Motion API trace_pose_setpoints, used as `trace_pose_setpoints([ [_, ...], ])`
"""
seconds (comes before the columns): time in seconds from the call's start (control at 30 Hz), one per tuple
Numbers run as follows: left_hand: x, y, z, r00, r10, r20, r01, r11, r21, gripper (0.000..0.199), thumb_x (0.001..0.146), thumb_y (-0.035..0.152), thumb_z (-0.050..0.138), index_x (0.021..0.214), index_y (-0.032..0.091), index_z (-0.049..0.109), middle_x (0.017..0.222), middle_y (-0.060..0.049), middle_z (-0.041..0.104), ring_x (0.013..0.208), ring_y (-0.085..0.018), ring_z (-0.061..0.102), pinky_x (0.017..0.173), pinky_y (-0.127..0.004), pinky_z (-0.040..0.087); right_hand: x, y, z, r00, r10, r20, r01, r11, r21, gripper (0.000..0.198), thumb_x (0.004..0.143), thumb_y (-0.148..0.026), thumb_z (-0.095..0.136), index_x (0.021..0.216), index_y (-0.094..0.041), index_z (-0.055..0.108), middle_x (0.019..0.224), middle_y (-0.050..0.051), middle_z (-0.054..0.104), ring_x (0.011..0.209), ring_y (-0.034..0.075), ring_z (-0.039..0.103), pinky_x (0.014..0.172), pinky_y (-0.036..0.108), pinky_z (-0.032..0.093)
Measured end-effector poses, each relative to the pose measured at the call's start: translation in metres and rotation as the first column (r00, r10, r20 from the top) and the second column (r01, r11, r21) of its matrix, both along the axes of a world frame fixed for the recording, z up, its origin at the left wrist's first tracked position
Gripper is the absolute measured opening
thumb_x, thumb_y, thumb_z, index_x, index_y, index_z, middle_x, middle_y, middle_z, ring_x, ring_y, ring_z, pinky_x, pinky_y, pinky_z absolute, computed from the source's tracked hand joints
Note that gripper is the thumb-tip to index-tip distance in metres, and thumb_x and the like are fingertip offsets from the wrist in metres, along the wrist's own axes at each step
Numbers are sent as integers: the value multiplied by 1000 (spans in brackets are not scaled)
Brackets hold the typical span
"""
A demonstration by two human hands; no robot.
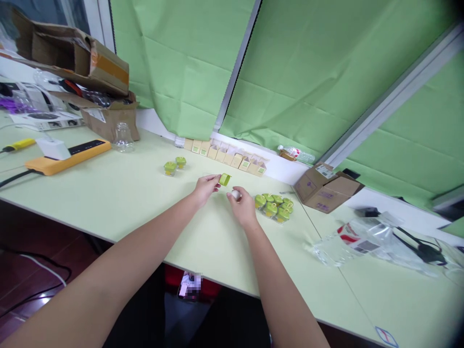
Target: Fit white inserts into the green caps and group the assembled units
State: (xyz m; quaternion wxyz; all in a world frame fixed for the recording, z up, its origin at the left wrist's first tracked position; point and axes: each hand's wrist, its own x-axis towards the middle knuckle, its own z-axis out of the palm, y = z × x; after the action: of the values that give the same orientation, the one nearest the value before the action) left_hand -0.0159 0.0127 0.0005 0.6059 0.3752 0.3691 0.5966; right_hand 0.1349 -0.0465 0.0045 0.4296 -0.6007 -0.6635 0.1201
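My left hand (206, 189) pinches a small green lid (224, 179) by its edge, tilted above the table. Close by on the right, my right hand (243, 205) has its fingers closed round a small white, rounded piece (236, 195), whose kind I cannot make out. Beside that hand stands a group of several small clear containers with green lids (271, 209), yellow showing inside. Two more such containers (169, 168) stand further left. A row of small beige boxes with green labels (228, 155) lines the back of the table.
An orange power strip (72, 155) and cardboard boxes (108, 118) occupy the left side. Near the wall lies a plastic bottle (297, 154). To the right are an open carton (326, 189) and a large clear bottle (357, 239). The pale table's (213, 251) front edge runs below my forearms.
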Motion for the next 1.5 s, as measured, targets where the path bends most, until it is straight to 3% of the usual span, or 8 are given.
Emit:
trace_pose_setpoints([
  [0.1, 1, -2, -1, 999, -52, 5, 52, 999, 11, 36, 67, 41, 82, 90, 13, 76, 94, -11, 73, 76, -15, 65, 75, -31, 51, 5, 4, 2, 973, -81, -217, 80, 997, -11, 49, 75, -46, 71, 114, -19, 65, 91, 6, 71, 71, 20, 63, 72, 37, 52],
  [0.23, 4, -5, -1, 996, -79, 48, 78, 997, 16, 33, 67, 37, 83, 87, 12, 76, 96, -12, 74, 84, -18, 68, 88, -37, 53, 1, 7, 3, 859, -6, -511, 4, 1000, -4, 56, 72, -50, 73, 117, -17, 64, 93, 7, 72, 78, 21, 66, 75, 38, 56],
  [0.33, 6, -9, 1, 992, -115, 54, 115, 993, 15, 31, 69, 35, 83, 87, 11, 77, 94, -11, 75, 82, -18, 69, 92, -39, 54, -4, 7, 2, 791, 66, -608, -60, 998, 31, 55, 75, -48, 70, 119, -16, 64, 103, 10, 71, 84, 22, 68, 83, 41, 56],
  [0.47, 8, -14, 3, 987, -146, 72, 147, 989, 3, 26, 72, 32, 82, 85, 11, 76, 92, -10, 75, 83, -18, 70, 94, -40, 55, -8, 5, 1, 817, 125, -562, -93, 992, 86, 51, 73, -44, 74, 114, -17, 64, 111, 11, 69, 87, 22, 69, 86, 42, 56],
  [0.73, 10, -14, 1, 983, -145, 114, 147, 989, -14, 23, 74, 29, 80, 85, 10, 75, 91, -11, 75, 82, -19, 71, 95, -42, 57, -11, -2, 4, 859, 91, -504, -39, 993, 113, 44, 72, -43, 77, 106, -18, 65, 110, 11, 70, 86, 22, 70, 82, 39, 58],
  [0.93, 11, -16, 4, 981, -134, 138, 139, 990, -27, 18, 80, 26, 75, 86, 9, 75, 92, -11, 75, 80, -16, 71, 97, -39, 56, -16, -6, 5, 857, 77, -510, 1, 989, 151, 42, 75, -43, 74, 108, -18, 65, 107, 11, 71, 87, 22, 70, 83, 38, 57],
  [1.1, 11, -19, 7, 985, -121, 126, 122, 993, 2, 21, 76, 29, 79, 84, 9, 76, 90, -10, 75, 80, -17, 71, 97, -40, 56, -16, -7, 7, 829, 79, -554, -11, 992, 125, 44, 75, -44, 75, 109, -17, 64, 99, 9, 73, 86, 22, 71, 81, 37, 57],
  [1.5, 11, -19, 11, 995, -69, 71, 65, 996, 53, 21, 75, 32, 79, 82, 12, 76, 86, -7, 74, 78, -18, 71, 95, -44, 57, -15, -5, 8, 796, 152, -586, -74, 985, 156, 42, 74, -44, 75, 104, -18, 62, 109, 8, 68, 87, 20, 69, 83, 37, 57],
])
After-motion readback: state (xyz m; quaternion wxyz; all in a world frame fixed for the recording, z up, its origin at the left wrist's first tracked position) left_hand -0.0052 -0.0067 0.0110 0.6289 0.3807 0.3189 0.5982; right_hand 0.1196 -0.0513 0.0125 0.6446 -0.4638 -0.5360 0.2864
